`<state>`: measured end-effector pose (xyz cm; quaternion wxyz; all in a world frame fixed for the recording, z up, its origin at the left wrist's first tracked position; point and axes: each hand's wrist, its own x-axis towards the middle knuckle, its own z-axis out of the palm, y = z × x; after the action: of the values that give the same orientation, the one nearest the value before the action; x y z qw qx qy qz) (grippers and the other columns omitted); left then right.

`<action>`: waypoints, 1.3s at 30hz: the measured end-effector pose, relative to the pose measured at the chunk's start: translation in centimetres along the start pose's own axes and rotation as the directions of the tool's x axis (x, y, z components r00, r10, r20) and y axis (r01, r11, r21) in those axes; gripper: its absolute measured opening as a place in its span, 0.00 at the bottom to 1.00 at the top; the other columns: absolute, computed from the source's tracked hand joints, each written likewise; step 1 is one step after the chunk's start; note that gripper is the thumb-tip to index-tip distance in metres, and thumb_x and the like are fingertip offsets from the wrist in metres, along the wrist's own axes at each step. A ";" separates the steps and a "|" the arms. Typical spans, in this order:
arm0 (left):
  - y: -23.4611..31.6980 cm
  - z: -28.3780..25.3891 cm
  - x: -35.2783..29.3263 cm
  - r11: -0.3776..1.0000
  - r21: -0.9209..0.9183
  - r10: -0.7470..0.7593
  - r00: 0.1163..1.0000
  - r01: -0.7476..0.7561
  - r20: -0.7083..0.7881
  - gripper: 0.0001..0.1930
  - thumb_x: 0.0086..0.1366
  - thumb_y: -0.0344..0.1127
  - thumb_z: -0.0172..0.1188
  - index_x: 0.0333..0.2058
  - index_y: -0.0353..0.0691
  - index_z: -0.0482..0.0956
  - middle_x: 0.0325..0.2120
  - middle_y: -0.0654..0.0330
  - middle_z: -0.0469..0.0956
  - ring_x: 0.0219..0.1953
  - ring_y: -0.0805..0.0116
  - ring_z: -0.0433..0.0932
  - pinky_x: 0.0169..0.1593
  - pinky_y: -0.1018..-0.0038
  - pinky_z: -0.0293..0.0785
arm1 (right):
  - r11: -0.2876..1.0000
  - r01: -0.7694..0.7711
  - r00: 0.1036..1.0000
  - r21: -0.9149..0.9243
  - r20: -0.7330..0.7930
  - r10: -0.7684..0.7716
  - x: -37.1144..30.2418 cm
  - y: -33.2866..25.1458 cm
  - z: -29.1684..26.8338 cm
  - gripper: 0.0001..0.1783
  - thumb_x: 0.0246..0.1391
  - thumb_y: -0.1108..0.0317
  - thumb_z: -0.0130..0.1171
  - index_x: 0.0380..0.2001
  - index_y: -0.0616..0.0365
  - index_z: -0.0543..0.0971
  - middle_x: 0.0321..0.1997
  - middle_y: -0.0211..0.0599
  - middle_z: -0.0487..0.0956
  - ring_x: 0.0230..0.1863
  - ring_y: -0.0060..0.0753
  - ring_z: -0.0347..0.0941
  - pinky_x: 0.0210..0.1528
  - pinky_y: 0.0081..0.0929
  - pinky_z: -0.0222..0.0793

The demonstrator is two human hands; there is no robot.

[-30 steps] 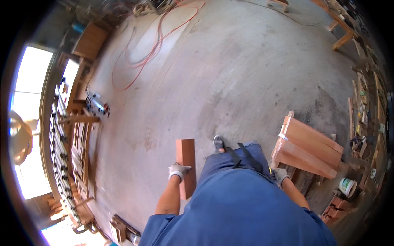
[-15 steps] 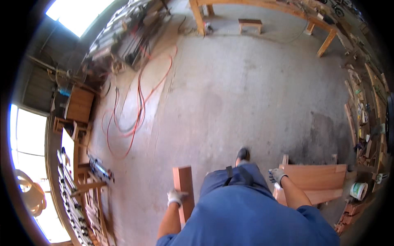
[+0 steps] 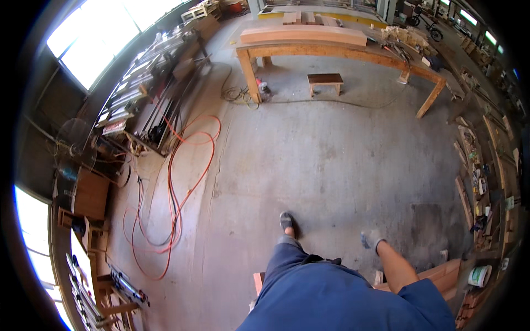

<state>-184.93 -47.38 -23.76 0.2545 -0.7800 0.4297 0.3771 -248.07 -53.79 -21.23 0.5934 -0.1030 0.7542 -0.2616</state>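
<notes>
At my left side the end of a reddish wooden beam (image 3: 258,282) shows beside my shorts. Only a sliver of my gloved left hand (image 3: 252,305) appears at the beam, the rest hidden behind my blue shirt; it keeps its hold on the beam. My right hand (image 3: 373,240), in a pale glove with grey fingertips, hangs out over the floor with nothing in it. Its fingers are slightly blurred and loosely apart. Below that hand, partly covered by my forearm, lie reddish boards (image 3: 441,276) on supports.
Ahead stands a wooden workbench (image 3: 331,49) bearing a long beam (image 3: 303,36). A small stool (image 3: 325,83) is under it. Orange hose (image 3: 212,146) loops over the floor at left. Timber scraps (image 3: 466,204) and a white bucket (image 3: 479,275) line the right side.
The view has tilted up, bringing the bench top into sight. My stepping foot has changed. The beam and my left hand have slid mostly behind my body; my right hand has swung forward of the boards.
</notes>
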 end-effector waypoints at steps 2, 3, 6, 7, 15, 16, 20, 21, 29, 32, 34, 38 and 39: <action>3.0 -3.4 5.0 0.997 0.020 0.074 0.997 -0.075 0.024 0.30 0.55 0.59 0.62 0.47 0.39 0.84 0.48 0.43 0.81 0.54 0.47 0.79 0.55 0.55 0.76 | 0.965 -0.213 0.977 0.155 0.008 0.215 0.4 1.6 0.4 0.12 0.63 0.59 0.59 0.30 0.53 0.83 0.23 0.37 0.78 0.22 0.37 0.74 0.21 0.40 0.67; 3.9 -5.4 7.5 0.994 -0.011 0.110 0.994 -0.110 -0.006 0.30 0.56 0.59 0.61 0.47 0.40 0.84 0.48 0.43 0.81 0.54 0.47 0.79 0.56 0.55 0.76 | 0.986 -0.167 0.985 -0.013 -0.047 0.166 -1.4 -0.9 2.0 0.12 0.63 0.59 0.60 0.30 0.54 0.82 0.21 0.38 0.77 0.21 0.37 0.72 0.21 0.38 0.66; 17.9 -23.8 -0.2 0.991 0.093 0.100 0.994 -0.097 -0.033 0.36 0.47 0.59 0.71 0.51 0.39 0.82 0.52 0.44 0.79 0.55 0.47 0.78 0.58 0.59 0.75 | 0.953 -0.289 0.954 -0.094 -0.110 0.278 -4.9 -7.0 5.7 0.13 0.63 0.59 0.60 0.29 0.56 0.82 0.21 0.38 0.77 0.20 0.36 0.71 0.23 0.36 0.67; 19.7 -26.9 0.9 0.990 0.081 0.121 0.990 -0.115 -0.073 0.41 0.42 0.59 0.76 0.52 0.38 0.80 0.52 0.44 0.79 0.56 0.48 0.78 0.59 0.59 0.75 | 0.934 -0.352 0.934 -0.061 -0.092 0.346 -4.8 -7.9 6.6 0.13 0.63 0.59 0.60 0.29 0.56 0.82 0.22 0.38 0.77 0.20 0.36 0.71 0.24 0.35 0.67; 37.7 -45.9 9.4 0.958 0.079 0.285 0.907 -0.275 -0.309 0.38 0.36 0.52 0.82 0.45 0.38 0.81 0.44 0.45 0.83 0.47 0.50 0.83 0.51 0.59 0.80 | 0.942 -0.335 0.941 -0.017 -0.065 0.333 4.4 -17.1 6.4 0.15 0.63 0.59 0.58 0.31 0.60 0.82 0.26 0.41 0.82 0.23 0.37 0.77 0.25 0.37 0.74; 40.3 -47.6 9.0 0.957 0.102 0.291 0.899 -0.273 -0.328 0.37 0.36 0.52 0.82 0.45 0.39 0.81 0.44 0.45 0.83 0.47 0.50 0.83 0.51 0.59 0.80 | 0.947 -0.322 0.944 -0.012 -0.079 0.321 5.6 -20.1 5.9 0.15 0.63 0.59 0.58 0.31 0.60 0.82 0.26 0.41 0.82 0.22 0.37 0.77 0.25 0.37 0.74; 46.0 -48.8 14.8 0.942 0.146 0.335 0.877 -0.302 -0.344 0.36 0.38 0.53 0.80 0.44 0.39 0.82 0.45 0.44 0.82 0.47 0.49 0.82 0.52 0.59 0.79 | 0.966 -0.256 0.959 -0.018 -0.132 0.252 12.4 -26.6 4.1 0.16 0.64 0.59 0.57 0.33 0.62 0.82 0.27 0.44 0.82 0.21 0.39 0.78 0.23 0.39 0.75; 47.8 -48.8 14.9 0.941 0.181 0.334 0.880 -0.288 -0.339 0.32 0.42 0.52 0.77 0.45 0.40 0.83 0.46 0.45 0.82 0.49 0.48 0.82 0.53 0.60 0.78 | 0.945 -0.326 0.943 -0.030 -0.083 0.322 14.3 -28.4 2.9 0.17 0.64 0.58 0.57 0.39 0.63 0.82 0.28 0.40 0.82 0.25 0.34 0.80 0.28 0.31 0.78; 56.7 -47.7 13.4 0.959 0.239 0.193 0.969 -0.153 -0.152 0.31 0.49 0.55 0.68 0.46 0.37 0.84 0.49 0.42 0.80 0.53 0.47 0.80 0.56 0.60 0.76 | 0.989 -0.098 0.991 0.107 -0.080 0.107 27.4 -46.1 -6.3 0.13 0.62 0.58 0.60 0.38 0.58 0.81 0.31 0.39 0.83 0.29 0.35 0.81 0.31 0.35 0.78; 58.7 -47.4 15.3 0.953 0.277 0.175 0.968 -0.121 -0.181 0.31 0.50 0.57 0.67 0.44 0.37 0.85 0.47 0.42 0.81 0.51 0.47 0.81 0.55 0.59 0.78 | 0.987 0.031 0.984 0.159 -0.180 -0.001 27.3 -55.9 -7.3 0.13 0.63 0.58 0.59 0.39 0.57 0.81 0.31 0.37 0.82 0.29 0.34 0.80 0.34 0.35 0.78; 61.6 -48.2 16.8 0.956 0.272 0.160 0.972 -0.110 -0.170 0.31 0.49 0.57 0.68 0.45 0.37 0.84 0.47 0.42 0.81 0.52 0.47 0.81 0.55 0.59 0.77 | 0.981 0.077 0.978 0.180 -0.205 -0.040 29.2 -58.4 -8.3 0.13 0.63 0.58 0.59 0.40 0.57 0.81 0.32 0.36 0.82 0.30 0.34 0.80 0.35 0.36 0.78; 68.3 -51.9 21.2 0.940 0.308 0.196 0.972 -0.148 -0.132 0.31 0.48 0.56 0.69 0.46 0.38 0.84 0.48 0.42 0.81 0.52 0.46 0.80 0.56 0.59 0.77 | 0.943 -0.040 0.980 0.330 -0.170 0.101 32.2 -59.0 -8.9 0.14 0.63 0.58 0.59 0.42 0.57 0.81 0.36 0.39 0.83 0.34 0.37 0.81 0.36 0.38 0.79; 69.6 -52.9 22.2 0.938 0.310 0.204 0.971 -0.158 -0.122 0.32 0.48 0.55 0.69 0.47 0.39 0.84 0.48 0.42 0.81 0.52 0.46 0.80 0.56 0.59 0.77 | 0.937 -0.098 0.973 0.336 -0.163 0.161 32.8 -59.4 -8.7 0.14 0.63 0.58 0.59 0.42 0.58 0.81 0.36 0.40 0.83 0.33 0.38 0.81 0.36 0.38 0.79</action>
<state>-217.70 -131.00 -15.78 0.2998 -0.7163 0.5697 0.2693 -274.55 -116.74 -16.72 0.5445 0.0717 0.7582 -0.3514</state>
